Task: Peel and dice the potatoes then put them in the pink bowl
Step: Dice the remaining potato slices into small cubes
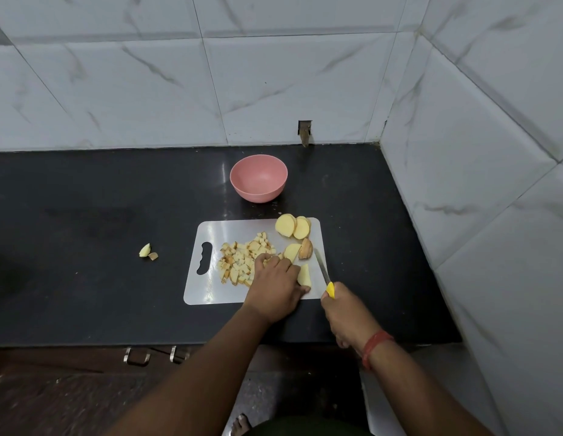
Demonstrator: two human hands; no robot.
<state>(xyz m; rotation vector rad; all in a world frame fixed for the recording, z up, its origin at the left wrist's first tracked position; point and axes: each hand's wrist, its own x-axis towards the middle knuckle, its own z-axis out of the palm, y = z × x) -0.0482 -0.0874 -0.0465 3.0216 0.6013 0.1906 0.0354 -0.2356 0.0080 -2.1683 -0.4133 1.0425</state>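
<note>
The left hand point(275, 286) lies on the white board point(211, 234), fingers bent over a pale potato wedge point(304, 275). The right hand point(348, 313) grips a yellow-handled knife point(323, 272), blade on the board. Potato cubes point(242, 262) sit partly hidden under the fingers; slices point(292, 226) lie near the pink bowl point(258, 178)

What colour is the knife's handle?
Yellow; the knife handle shows in the head view.

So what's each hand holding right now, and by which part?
The right hand grips the knife by its yellow handle. The left hand steadies a potato piece on the cutting board, fingers over its left side.
</note>
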